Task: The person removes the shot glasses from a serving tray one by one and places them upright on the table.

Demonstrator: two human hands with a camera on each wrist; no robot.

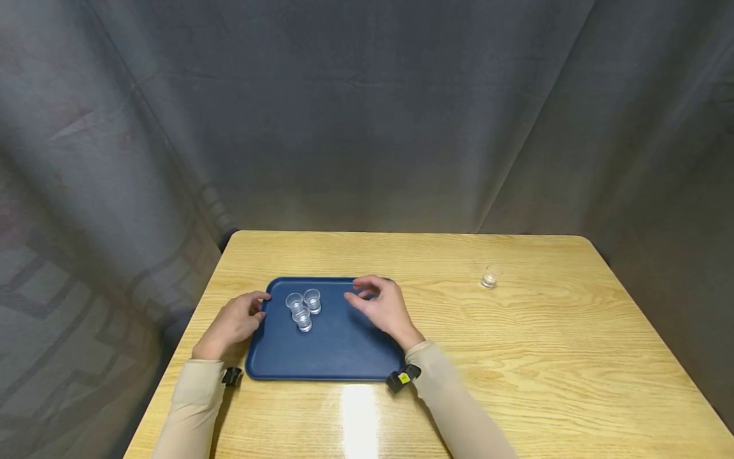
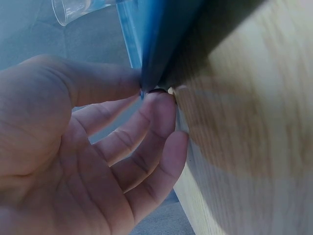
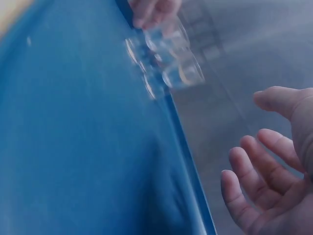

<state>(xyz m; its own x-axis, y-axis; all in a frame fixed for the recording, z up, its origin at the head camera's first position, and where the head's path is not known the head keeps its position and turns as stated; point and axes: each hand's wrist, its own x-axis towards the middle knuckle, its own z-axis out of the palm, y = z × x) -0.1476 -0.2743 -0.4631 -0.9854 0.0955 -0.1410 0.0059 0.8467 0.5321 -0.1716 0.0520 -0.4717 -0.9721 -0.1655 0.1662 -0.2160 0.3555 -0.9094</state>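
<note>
**Two hands at the blue tray, three cups aboard**

We judge the step in hand to be taking hold of the blue tray (image 1: 338, 347), which lies on the wooden table (image 1: 516, 357) with three small clear cups (image 1: 302, 309) clustered near its far left corner. Our left hand (image 1: 235, 322) sits at the tray's left rim; our right hand (image 1: 381, 306) hovers over the tray's far right part, fingers loosely spread and holding nothing. A fourth clear cup (image 1: 490, 276) stands alone, well apart on the table to the right.

Any next move with the tray would, we think, call for a level, even grip from both sides, since the cups stand loose and would slide or tip.

The left wrist view shows what the head view cannot: the fingertips (image 2: 161, 105) of the left hand touch the tray's edge (image 2: 146, 49) where it meets the table, fingers only lightly bent, not closed round it. The right wrist view confirms the right hand's fingers (image 3: 254, 171) are relaxed and clear of the tray, with the cups (image 3: 166, 56) beyond.
</note>
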